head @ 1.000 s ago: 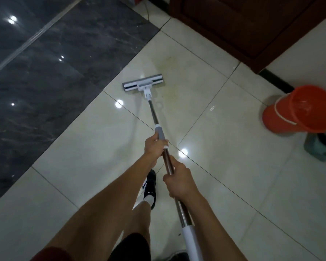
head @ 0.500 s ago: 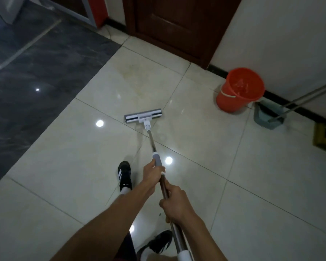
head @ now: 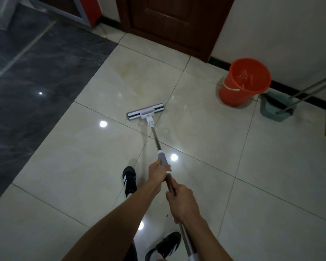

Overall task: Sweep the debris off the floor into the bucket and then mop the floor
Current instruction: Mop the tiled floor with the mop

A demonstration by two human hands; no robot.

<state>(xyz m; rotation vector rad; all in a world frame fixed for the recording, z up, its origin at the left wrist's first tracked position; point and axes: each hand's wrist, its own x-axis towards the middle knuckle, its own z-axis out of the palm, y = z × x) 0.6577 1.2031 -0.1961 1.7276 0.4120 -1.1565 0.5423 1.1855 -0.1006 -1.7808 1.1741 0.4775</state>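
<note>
Glossy cream tile floor (head: 94, 166); the flat mop (head: 145, 112) now lies nearer the round orange bucket (head: 241, 85) than before, left hand (head: 158, 173) and right hand (head: 181, 201) gripping its metal pole

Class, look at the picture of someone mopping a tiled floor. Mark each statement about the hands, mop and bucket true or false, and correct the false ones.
1. Both hands grip the mop handle. True: the left hand sits lower on it than the right hand.
2. The orange bucket lies tipped on its side. False: it stands upright by the wall.
3. The mop head rests on the dark floor. False: it rests on the pale tiles.
4. A teal dustpan sits beside the bucket. True.
</note>
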